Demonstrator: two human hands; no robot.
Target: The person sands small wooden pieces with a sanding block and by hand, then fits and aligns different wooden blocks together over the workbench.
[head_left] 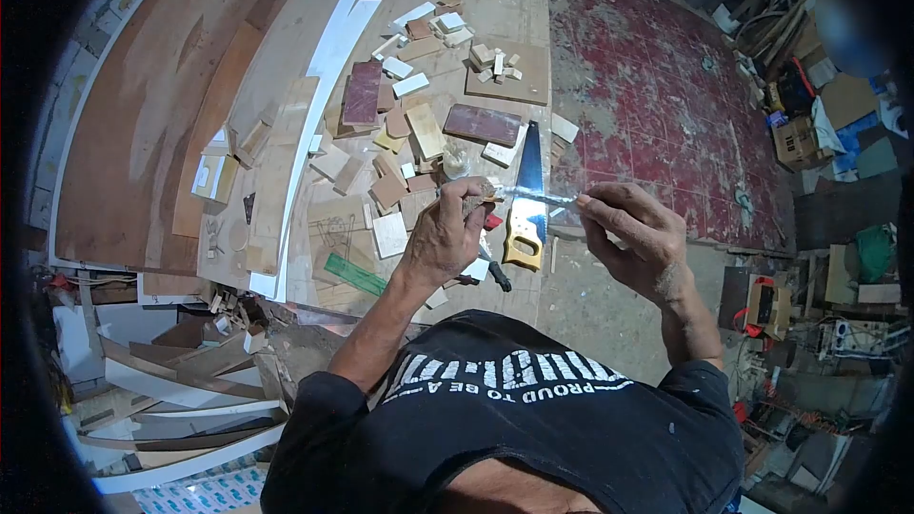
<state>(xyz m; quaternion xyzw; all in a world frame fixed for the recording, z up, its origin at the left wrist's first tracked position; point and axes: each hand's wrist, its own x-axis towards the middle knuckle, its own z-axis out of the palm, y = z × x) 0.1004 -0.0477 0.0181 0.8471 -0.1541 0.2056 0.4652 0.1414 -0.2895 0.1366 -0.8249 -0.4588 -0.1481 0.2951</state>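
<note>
My left hand (444, 233) is closed, pinching a small light-brown piece, which looks like wood (491, 190), over the bench. My right hand (636, 236) grips one end of a thin grey rod-like tool (552, 197), perhaps a file. Its far end reaches across to the small piece, where glare hides the exact contact. Beneath the tool lies a handsaw (530, 171) with a yellow handle, along the right side of the bench. Close to my left hand are a black-handled tool (499, 275) and several wood offcuts (389, 234).
The plywood bench (457, 303) carries scattered blocks, dark red boards (482, 123), a green strip (354, 273) and long white strips (328, 57). Right of it is a dusty red floor (657, 105). Curved offcuts (181, 376) are piled at lower left; boxes (798, 145) stand far right.
</note>
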